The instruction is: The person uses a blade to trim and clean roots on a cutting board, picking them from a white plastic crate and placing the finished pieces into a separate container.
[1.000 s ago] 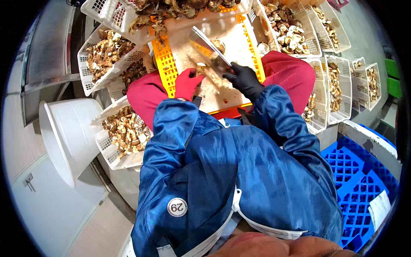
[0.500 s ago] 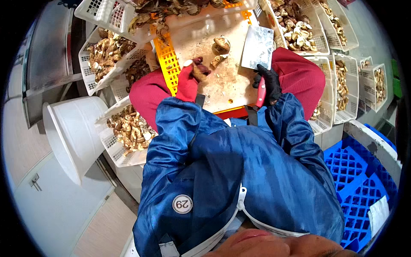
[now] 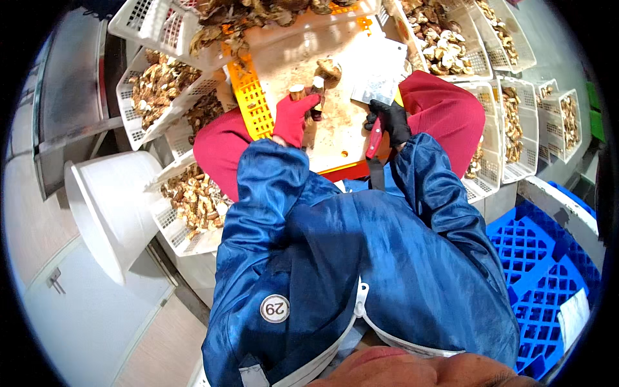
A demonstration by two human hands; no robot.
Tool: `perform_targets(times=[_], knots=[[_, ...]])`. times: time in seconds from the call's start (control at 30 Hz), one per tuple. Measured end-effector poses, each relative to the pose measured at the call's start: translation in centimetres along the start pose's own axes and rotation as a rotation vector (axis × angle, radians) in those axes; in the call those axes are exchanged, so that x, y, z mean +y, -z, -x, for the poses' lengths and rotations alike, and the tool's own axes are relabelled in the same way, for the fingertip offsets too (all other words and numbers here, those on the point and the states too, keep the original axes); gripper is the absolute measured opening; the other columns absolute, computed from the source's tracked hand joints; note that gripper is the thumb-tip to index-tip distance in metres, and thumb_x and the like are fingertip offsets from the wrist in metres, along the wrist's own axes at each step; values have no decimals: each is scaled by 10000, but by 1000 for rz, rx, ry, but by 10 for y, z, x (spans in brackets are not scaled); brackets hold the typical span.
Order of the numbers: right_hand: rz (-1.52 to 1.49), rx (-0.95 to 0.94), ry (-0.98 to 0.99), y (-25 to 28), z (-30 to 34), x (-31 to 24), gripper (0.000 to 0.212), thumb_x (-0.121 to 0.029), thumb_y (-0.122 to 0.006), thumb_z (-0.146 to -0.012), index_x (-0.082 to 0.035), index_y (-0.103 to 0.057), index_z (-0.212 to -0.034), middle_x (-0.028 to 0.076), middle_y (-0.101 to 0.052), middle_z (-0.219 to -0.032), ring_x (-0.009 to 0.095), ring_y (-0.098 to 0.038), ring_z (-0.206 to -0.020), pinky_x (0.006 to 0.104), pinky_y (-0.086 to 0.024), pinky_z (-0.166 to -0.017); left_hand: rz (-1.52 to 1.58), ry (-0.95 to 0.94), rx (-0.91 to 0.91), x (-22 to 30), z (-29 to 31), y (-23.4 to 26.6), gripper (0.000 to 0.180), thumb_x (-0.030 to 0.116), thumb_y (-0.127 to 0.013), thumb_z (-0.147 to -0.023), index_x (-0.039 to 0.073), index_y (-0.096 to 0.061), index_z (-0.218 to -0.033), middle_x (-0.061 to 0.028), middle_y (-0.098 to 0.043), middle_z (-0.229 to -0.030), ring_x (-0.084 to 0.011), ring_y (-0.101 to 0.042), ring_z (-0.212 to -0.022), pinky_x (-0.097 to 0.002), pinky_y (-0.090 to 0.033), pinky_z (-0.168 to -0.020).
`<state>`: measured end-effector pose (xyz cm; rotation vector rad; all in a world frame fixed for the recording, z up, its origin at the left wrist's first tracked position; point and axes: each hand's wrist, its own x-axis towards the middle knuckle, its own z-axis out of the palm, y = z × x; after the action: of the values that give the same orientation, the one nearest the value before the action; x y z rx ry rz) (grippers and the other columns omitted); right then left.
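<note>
Here's the left hand (image 3: pixel 291 121), red-gloved, fingers curled snugly around one brown mushroom (image 3: pixel 297 92), its pale end poking out past the fingertips, likely pinched low so that end stays exposed. Right up against those fingers stands a second piece, a dark-stemmed mushroom (image 3: pixel 317 84); whether it is gripped too or merely touched, I can't tell. A third, a loose mushroom (image 3: pixel 329 69), lies just beyond the fingertips on the desk (image 3: pixel 330 142). So that's three near the hand, two at the fingers and one free!

Over to the right hand (image 3: pixel 390 122), black glove, fingers wrapped around the red handle of one cleaver (image 3: pixel 377 71). Its broad blade reaches out ahead of those fingers, well apart from the left ones, angled off presumably for safety; whether it touches the desk is unclear.

Left of the red fingers, one yellow perforated panel (image 3: pixel 253 97), perhaps there as an edging. One big white basket (image 3: pixel 151 29) sits beyond both hands, three more baskets (image 3: pixel 132 106) left of the red fingers, at least five crates (image 3: pixel 510 171) right of the black ones, seemingly ringed close for easy reach.
</note>
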<state>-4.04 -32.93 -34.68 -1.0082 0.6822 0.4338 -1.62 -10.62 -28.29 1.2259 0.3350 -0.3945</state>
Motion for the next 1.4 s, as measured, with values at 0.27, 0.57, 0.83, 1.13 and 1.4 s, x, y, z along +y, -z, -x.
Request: perform_targets(times=[0.27,0.57,0.83,1.13,1.4], knots=[[46,85,83,-7,2,3,177,-106,-591,-758,-31,-517,-901,79,-525,-680,192,-512,-467,329,-473,-404,733,94,-452,7,34,25,364,205,-528,-830,7,-460,-1128,-104,-563,-924,-178,-540,-651,-268,-452,-563],[127,-16,-9,-12,10,8,230,-84,-587,-746,-37,-507,-957,72,-503,-653,182,-484,-451,335,-456,-394,38,-142,74,24,52,10,293,76,-582,-774,59,-543,-1064,-82,-597,-838,-153,-564,-657,-250,-460,-525],[173,-60,4,-10,4,8,258,-114,-592,-755,-13,-502,-973,83,-513,-691,184,-502,-480,333,-478,-406,-310,-605,240,45,72,-5,336,-74,-626,-685,34,-583,-1000,-58,-613,-921,-133,-579,-812,-244,-491,-701],[185,-39,18,-11,5,9,220,-116,-597,-756,-21,-510,-935,79,-515,-696,176,-493,-459,320,-472,-393,-693,-472,859,90,164,171,399,5,-646,-692,-6,-538,-1075,-128,-565,-1068,-202,-560,-934,-281,-453,-801],[200,-12,0,-15,9,5,213,-104,-593,-750,-27,-503,-928,68,-500,-678,179,-495,-474,326,-467,-408,-30,-364,521,73,189,188,320,161,-487,-841,9,-478,-1121,-79,-557,-994,-168,-540,-853,-276,-446,-739]])
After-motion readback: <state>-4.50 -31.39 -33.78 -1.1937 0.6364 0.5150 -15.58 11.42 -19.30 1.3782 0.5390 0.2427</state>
